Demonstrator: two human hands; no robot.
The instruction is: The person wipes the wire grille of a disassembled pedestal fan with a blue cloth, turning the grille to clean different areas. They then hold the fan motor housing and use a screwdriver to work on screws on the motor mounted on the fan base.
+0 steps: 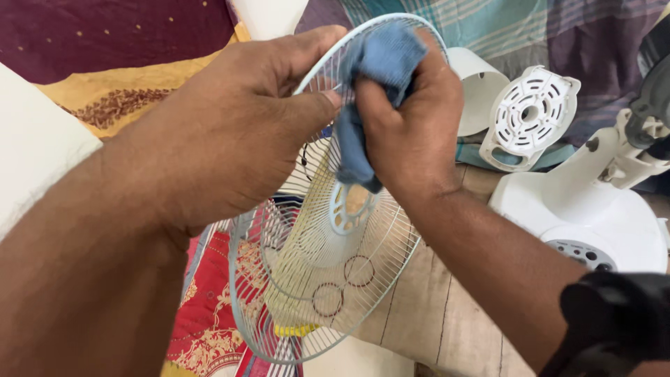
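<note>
Up top, cloth (380, 59) in right hand (412, 132) grip.

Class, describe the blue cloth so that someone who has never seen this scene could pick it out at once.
Start at the round wire fan guard held up in the middle of the view. At its upper rim, the right hand grips a bunched blue cloth against the wires. It is the only soft, plain blue thing here; the parts nearby are hard white plastic.

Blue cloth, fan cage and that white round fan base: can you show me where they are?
blue cloth (384, 56), head view, on the bunched top.
fan cage (307, 279), head view, on its wire spokes.
white fan base (579, 216), head view, on its smooth top.
</note>
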